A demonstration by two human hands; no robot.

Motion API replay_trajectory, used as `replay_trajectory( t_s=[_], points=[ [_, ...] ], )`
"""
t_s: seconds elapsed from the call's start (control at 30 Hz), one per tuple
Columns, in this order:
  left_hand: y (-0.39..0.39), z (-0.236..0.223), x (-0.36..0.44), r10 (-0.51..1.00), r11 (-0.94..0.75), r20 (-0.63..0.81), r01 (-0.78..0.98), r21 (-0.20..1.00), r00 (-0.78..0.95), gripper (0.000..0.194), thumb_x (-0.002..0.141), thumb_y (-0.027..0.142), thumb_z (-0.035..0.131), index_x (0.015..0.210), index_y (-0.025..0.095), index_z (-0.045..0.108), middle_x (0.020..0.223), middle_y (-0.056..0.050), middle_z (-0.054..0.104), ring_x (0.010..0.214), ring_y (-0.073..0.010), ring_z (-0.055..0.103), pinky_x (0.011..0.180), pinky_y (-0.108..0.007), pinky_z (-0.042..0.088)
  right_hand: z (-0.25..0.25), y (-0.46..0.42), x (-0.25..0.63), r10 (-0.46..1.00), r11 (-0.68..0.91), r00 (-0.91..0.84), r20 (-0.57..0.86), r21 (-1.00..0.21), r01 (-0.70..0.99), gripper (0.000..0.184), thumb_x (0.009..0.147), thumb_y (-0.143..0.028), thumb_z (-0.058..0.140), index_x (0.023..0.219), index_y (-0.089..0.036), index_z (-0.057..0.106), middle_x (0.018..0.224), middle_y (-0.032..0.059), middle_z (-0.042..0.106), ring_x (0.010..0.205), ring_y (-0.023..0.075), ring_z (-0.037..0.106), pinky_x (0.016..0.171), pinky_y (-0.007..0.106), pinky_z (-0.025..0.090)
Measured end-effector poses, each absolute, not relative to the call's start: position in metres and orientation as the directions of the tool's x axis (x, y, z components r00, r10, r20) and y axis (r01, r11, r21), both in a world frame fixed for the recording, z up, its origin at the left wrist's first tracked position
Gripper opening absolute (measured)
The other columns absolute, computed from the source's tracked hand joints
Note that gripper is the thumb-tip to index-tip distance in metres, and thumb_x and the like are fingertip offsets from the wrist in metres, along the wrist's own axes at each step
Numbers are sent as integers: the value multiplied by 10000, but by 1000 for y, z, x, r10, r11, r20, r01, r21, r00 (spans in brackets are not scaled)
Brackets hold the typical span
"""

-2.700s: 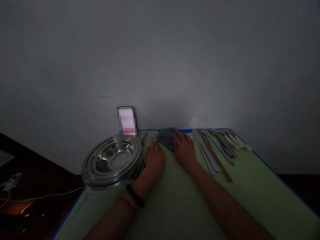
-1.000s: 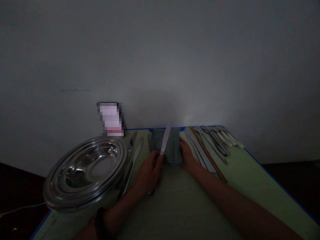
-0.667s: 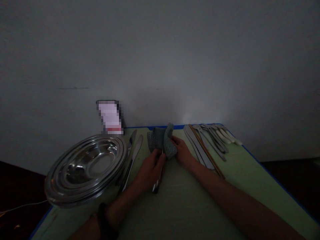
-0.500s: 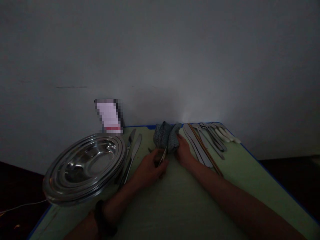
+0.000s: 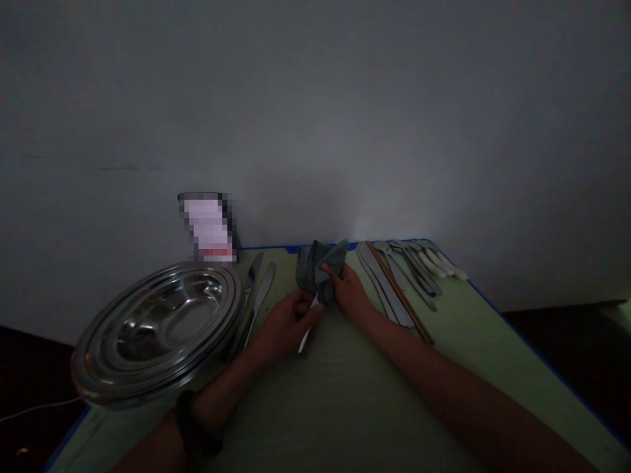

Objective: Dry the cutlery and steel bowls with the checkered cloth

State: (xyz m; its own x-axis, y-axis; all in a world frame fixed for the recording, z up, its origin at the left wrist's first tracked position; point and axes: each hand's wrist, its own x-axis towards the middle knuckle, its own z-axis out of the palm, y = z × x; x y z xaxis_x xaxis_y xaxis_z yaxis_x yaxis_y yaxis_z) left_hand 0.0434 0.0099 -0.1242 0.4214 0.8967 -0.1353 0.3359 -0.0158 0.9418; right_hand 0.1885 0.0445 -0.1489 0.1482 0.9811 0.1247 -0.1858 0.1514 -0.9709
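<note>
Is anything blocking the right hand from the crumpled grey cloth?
Nothing visible: the right hand grips the crumpled grey woven cloth. The left hand, holding a slim silver metal utensil, isn't between them.

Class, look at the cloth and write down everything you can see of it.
The cloth is grey-green and looks soft, with a coarse weave. It is bunched into folds near the far blue edge of the table. The right hand grips its right side, thumb across the front. The left hand, holding a thin utensil, is at its lower edge. Whether it rests on the table is unclear.
</note>
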Motion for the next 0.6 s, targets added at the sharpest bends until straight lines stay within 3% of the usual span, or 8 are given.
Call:
replay_trajectory(
  t_s=[0.2, 0.3, 0.43, 0.5, 0.6],
  points=[
    [5, -118, 50, 936, -38, -110, 407, 913, 334, 293, 819, 482, 472, 835, 192, 514, 405, 93, 453, 308, -103, 395, 352, -212, 292, -144, 39, 186, 963, 181, 201, 179, -983, 12, 291, 698, -408, 676, 879, -186, 628, 895, 53, 696, 848, 192, 626, 797, 318, 459],
    [5, -120, 52, 948, -1, -123, 389, 921, 294, 324, 861, 475, 387, 735, 200, 503, 378, 82, 430, 312, -110, 401, 362, -216, 312, -143, 38, 187, 977, 165, 156, 145, -978, -126, 291, 712, -438, 655, 873, -196, 639, 886, 36, 704, 844, 178, 627, 807, 311, 464],
    [7, -122, 51, 942, -8, -111, 353, 936, 316, 307, 872, 428, 348, 706, 205, 480, 386, 79, 417, 348, -115, 424, 406, -220, 363, -143, 40, 191, 997, 35, -39, 60, -889, -456, 264, 707, -420, 642, 857, -204, 655, 877, 15, 719, 860, 180, 640, 838, 330, 477],
    [8, -123, 51, 939, -8, -109, 337, 941, 327, 282, 870, 419, 350, 734, 206, 474, 411, 84, 413, 364, -114, 429, 407, -219, 364, -143, 41, 191, 995, -16, -93, 39, -849, -528, 247, 637, -351, 707, 826, -199, 658, 845, 13, 724, 830, 184, 647, 827, 336, 486],
    [10, -125, 50, 941, -17, -90, 311, 950, 326, 250, 860, 429, 390, 796, 202, 474, 473, 88, 424, 392, -105, 428, 410, -212, 355, -144, 42, 190, 999, -12, -38, 11, -829, -559, 258, 607, -288, 738, 833, -192, 660, 821, 11, 725, 770, 164, 650, 827, 328, 486]
  ],
)
